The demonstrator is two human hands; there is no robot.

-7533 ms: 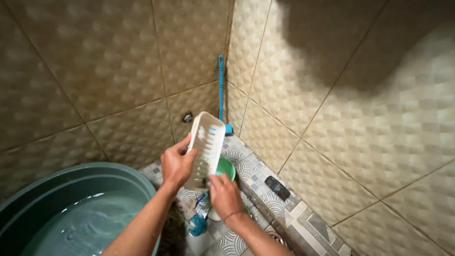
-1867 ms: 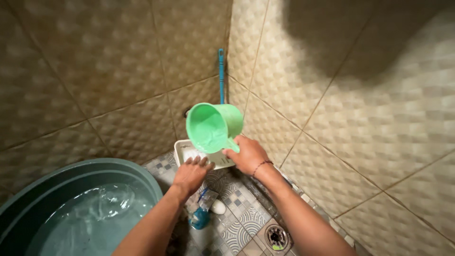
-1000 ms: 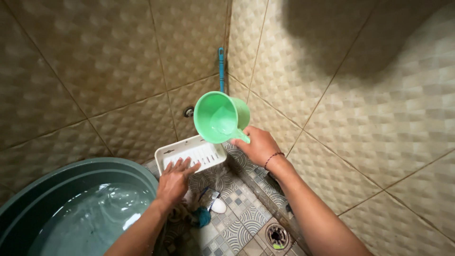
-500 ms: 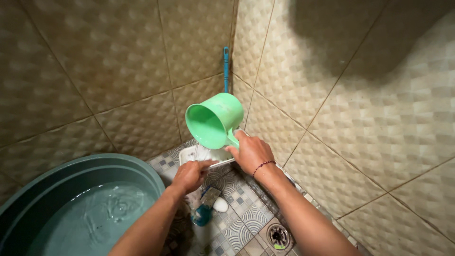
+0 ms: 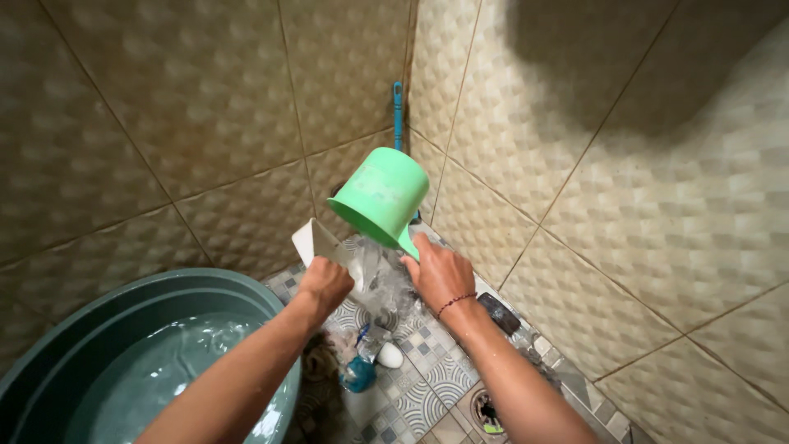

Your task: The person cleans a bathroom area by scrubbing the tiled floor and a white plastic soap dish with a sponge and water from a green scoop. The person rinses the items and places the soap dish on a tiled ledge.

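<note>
at the far left, toward eight o'clock of the frame, a large dark green basin (image 5: 123, 362) holds rippled water, its rim curving up beside the person's left forearm. moving right, the left hand (image 5: 325, 284) sits just left of centre with its fingers closed around the lower edge of a white slotted plastic tray (image 5: 322, 245); the tray is tilted on edge, its upper corner pointing toward eleven o'clock from the hand. directly below the hand, at six o'clock, a small cluster lies on the patterned floor tiles (image 5: 427, 390): a blue-and-clear sachet-like packet (image 5: 362, 366) and, just beside it at three o'clock, a small white oval object (image 5: 389, 355), possibly soap.

at centre, a green plastic dipper (image 5: 380, 197) is tipped with its mouth facing down and toward seven o'clock, and a stream of water (image 5: 380, 275) falls from it across the tray's inner face to the floor. the right hand (image 5: 440, 275) grips the dipper's handle from below, fingers curled shut around it; a thin dark bracelet (image 5: 452, 304) circles the wrist. behind the dipper, at twelve o'clock, a blue brush handle (image 5: 398, 111) stands in the corner where the two textured beige wall tiles (image 5: 205, 107) meet.

further right, at four o'clock from the right hand, a dark rectangular object (image 5: 499, 312) lies on the raised tiled ledge near the wall. a round floor drain (image 5: 485, 411) shows at the bottom edge, partly hidden by the right forearm.
</note>
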